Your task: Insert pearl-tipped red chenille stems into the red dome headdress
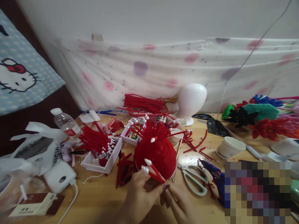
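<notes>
A round red headpiece (156, 154) with a fan of pearl-tipped red stems stands at the middle of the table, a string of small pearls round its lower edge. In front of it, my left hand (140, 193) pinches red pipe-cleaner stems (157, 175) tipped with white pearls. My right hand (176, 200) meets the left one at the lower end of these stems, its fingers bent together. Whether the right fingertips grip the stems or something smaller is hidden. Scissors (195, 180) with pale handles lie right of the headpiece, beside a blue glue gun (213, 174).
A white box (102, 168) of pearl-tipped red stems is at the left, near a plastic bottle (67, 124) and a white adapter (60, 176). Behind stand a red basket (149, 118) and a white foam head (191, 99). Paper cups (230, 147) and coloured flowers (261, 118) are at the right.
</notes>
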`<state>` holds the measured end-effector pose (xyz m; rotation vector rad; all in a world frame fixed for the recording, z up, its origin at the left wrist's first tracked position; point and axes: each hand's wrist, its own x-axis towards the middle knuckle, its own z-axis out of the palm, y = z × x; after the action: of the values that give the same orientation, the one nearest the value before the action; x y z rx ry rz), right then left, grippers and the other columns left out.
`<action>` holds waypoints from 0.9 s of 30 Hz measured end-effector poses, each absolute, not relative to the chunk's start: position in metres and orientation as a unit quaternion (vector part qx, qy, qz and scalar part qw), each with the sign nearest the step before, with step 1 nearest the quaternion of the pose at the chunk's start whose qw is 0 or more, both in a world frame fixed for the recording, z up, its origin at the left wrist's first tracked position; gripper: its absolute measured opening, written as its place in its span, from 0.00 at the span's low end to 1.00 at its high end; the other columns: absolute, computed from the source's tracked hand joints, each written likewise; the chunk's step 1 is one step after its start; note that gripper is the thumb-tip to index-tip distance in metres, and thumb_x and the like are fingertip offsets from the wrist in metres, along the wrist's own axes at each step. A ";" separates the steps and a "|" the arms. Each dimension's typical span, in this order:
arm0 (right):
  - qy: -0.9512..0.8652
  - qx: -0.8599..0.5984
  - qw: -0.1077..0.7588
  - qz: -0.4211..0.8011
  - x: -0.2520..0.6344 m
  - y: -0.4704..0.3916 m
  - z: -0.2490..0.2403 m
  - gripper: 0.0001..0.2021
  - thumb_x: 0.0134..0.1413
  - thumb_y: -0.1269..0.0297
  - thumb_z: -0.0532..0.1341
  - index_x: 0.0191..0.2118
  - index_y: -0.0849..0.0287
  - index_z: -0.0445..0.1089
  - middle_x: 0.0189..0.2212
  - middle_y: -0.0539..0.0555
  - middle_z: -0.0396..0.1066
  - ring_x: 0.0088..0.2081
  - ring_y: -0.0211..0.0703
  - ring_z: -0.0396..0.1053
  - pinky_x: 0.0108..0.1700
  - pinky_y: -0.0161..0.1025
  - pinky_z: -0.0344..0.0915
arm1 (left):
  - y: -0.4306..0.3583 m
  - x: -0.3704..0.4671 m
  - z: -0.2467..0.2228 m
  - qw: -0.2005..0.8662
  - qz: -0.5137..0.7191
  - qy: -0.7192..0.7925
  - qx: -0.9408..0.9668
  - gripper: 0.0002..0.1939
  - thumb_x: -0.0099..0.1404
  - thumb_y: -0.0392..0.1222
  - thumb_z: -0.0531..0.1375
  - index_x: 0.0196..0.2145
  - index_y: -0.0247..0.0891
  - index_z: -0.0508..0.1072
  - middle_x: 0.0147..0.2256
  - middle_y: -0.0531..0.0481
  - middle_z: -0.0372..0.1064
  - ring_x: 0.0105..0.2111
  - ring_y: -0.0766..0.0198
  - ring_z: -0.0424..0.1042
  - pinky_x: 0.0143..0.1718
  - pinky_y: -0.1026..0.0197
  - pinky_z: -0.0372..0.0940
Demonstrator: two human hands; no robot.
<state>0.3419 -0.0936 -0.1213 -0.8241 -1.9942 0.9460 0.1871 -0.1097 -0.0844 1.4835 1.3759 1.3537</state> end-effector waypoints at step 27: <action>-0.696 -0.415 0.378 0.448 0.328 -0.094 -0.127 0.21 0.67 0.52 0.47 0.27 0.58 0.64 0.22 0.49 0.64 0.26 0.37 0.63 0.28 0.32 0.61 | -0.093 0.176 -0.093 0.432 0.593 0.524 0.432 0.03 0.54 0.40 0.66 0.27 0.39 0.78 0.28 0.50 0.76 0.29 0.63 0.75 0.32 0.65 0.71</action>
<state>0.3280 -0.0935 -0.1274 -1.0598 -1.7797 1.1459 0.1765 -0.0925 -0.0935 1.0767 1.3073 1.4796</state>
